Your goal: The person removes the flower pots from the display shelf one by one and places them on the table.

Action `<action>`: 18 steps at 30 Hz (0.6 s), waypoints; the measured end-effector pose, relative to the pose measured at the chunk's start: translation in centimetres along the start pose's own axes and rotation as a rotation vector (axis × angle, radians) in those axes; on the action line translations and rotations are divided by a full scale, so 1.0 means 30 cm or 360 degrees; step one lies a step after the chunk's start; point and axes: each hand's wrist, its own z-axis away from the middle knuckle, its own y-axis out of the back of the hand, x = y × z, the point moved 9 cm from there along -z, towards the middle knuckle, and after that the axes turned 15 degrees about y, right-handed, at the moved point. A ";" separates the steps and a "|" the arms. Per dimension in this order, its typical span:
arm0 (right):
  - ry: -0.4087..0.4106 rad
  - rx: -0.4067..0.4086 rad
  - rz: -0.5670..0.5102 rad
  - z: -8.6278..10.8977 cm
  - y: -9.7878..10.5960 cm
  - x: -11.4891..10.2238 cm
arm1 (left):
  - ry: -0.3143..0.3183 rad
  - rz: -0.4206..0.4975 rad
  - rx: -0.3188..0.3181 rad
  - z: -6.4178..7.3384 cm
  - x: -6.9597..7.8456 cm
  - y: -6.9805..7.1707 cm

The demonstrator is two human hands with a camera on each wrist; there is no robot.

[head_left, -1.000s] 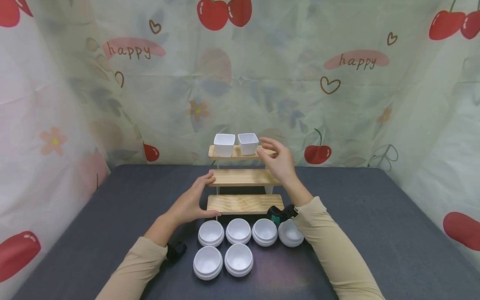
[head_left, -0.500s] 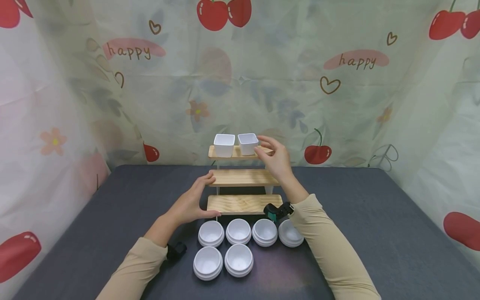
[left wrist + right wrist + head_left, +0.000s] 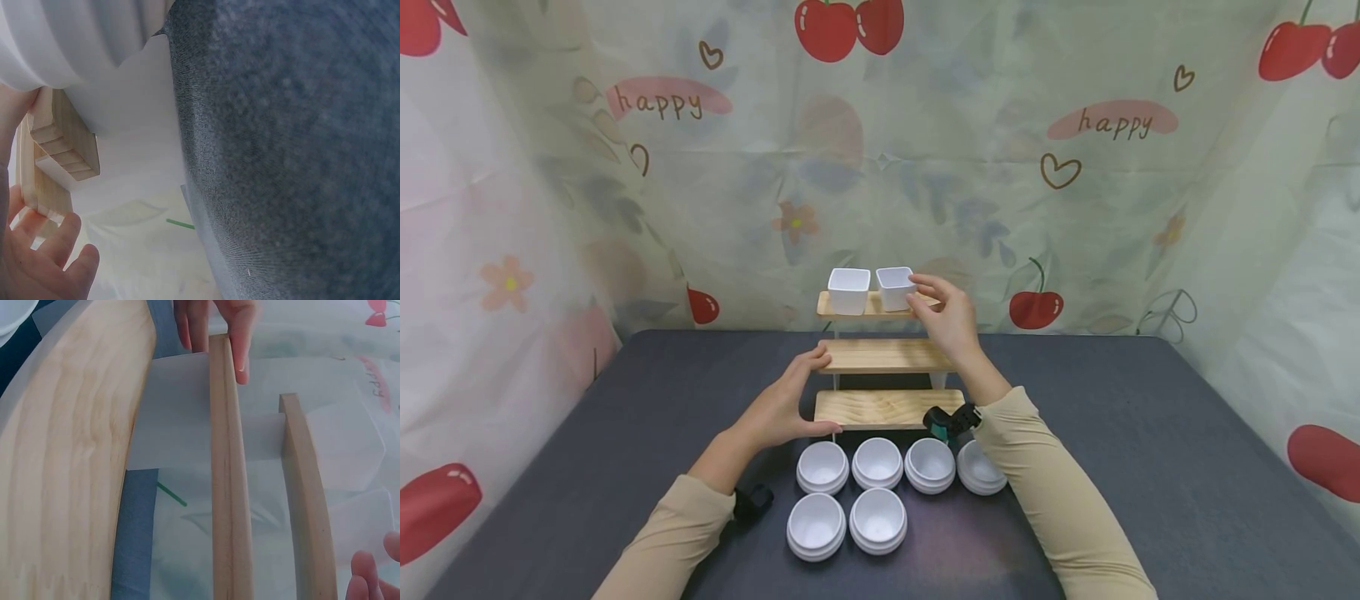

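Two white square cups stand side by side on the top board of a three-tier wooden stand (image 3: 887, 356), the left cup (image 3: 849, 292) a little apart from the right cup (image 3: 893, 289). My right hand (image 3: 951, 318) is at the right cup, its index fingertip and thumb overlapping the cup's right side. In the right wrist view, its fingertips (image 3: 365, 575) show beside that cup. My left hand (image 3: 778, 404) grips the stand's left end, fingers around the middle board and thumb at the bottom board. The right wrist view shows left-hand fingers on both faces of the middle board (image 3: 228, 475).
In front of the stand, several round white bowls (image 3: 878, 518) sit in two rows on the dark grey tabletop (image 3: 1112, 433). My right forearm passes over the rightmost bowl (image 3: 979, 468). A patterned curtain (image 3: 910, 200) hangs behind and at both sides.
My right hand has moved slightly left, from beside the right cup to overlapping its rim and side. That cup has shifted very slightly left. My left hand has stayed in place.
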 end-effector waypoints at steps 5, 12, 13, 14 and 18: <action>0.0010 0.0028 -0.0031 -0.005 -0.005 0.001 | 0.0013 0.0008 -0.0008 0.000 -0.002 0.000; 0.0013 0.0085 -0.0057 -0.008 -0.007 0.005 | 0.0014 -0.0004 -0.0005 -0.001 0.000 0.001; 0.0015 0.0095 -0.0053 -0.008 -0.006 0.005 | 0.0014 -0.0003 -0.0005 -0.001 -0.001 0.001; 0.0022 0.0104 -0.0051 -0.008 -0.006 0.003 | 0.0014 -0.0003 -0.0005 -0.001 -0.001 0.001; 0.0037 0.0139 -0.0053 -0.007 -0.005 0.002 | 0.0014 -0.0003 -0.0005 -0.002 -0.001 0.001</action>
